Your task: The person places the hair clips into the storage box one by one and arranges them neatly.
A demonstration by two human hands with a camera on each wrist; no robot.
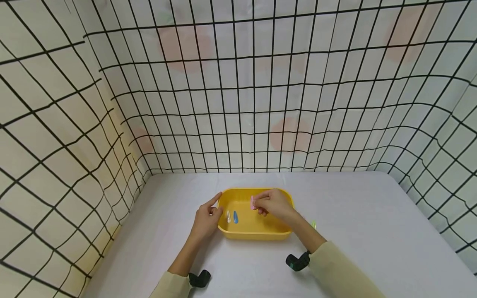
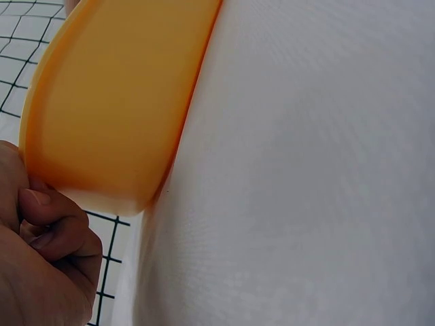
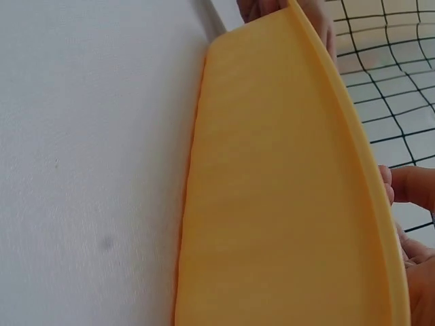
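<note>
A yellow plastic tray lies on the white table. My left hand holds its left end, thumb at the rim; in the left wrist view the curled fingers show below the rim. Over the tray, my right hand pinches a pink hair clip between thumb and fingertips. A blue hair clip and a pale hair clip lie side by side in the tray's left part. In the right wrist view the tray's wall hides the clips and part of the right hand.
Beyond the tray's right side, a small green item sits partly hidden behind the right forearm. Black wire mesh with pale cloth behind it borders the table at the back and both sides.
</note>
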